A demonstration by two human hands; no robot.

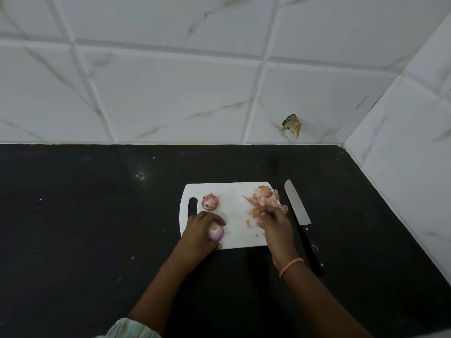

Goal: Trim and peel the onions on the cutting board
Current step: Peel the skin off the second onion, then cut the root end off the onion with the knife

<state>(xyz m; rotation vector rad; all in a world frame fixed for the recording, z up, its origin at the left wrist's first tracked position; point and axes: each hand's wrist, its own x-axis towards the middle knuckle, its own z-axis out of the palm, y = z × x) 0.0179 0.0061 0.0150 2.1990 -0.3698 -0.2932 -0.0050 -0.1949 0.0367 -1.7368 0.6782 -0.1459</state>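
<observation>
On the white cutting board (231, 211) the left hand (200, 230) has its fingers curled round a peeled onion (215, 232) at the board's 7 o'clock corner, the trimmed end facing up. A second onion (210, 202), skin on, sits just above it at about 10 o'clock, untouched. The right hand (277, 223) rests its fingers loosely spread in the heap of papery peelings (267, 198) at 2 o'clock — whether it pinches any I cannot tell. The knife (301, 220) lies off the board on the dark surface (97, 215) at 3 o'clock. The peeled onion looks smooth, likely slick and firm — best held round its middle. The unpeeled one offers dry, brittle skin that should lift from a cut end.
</observation>
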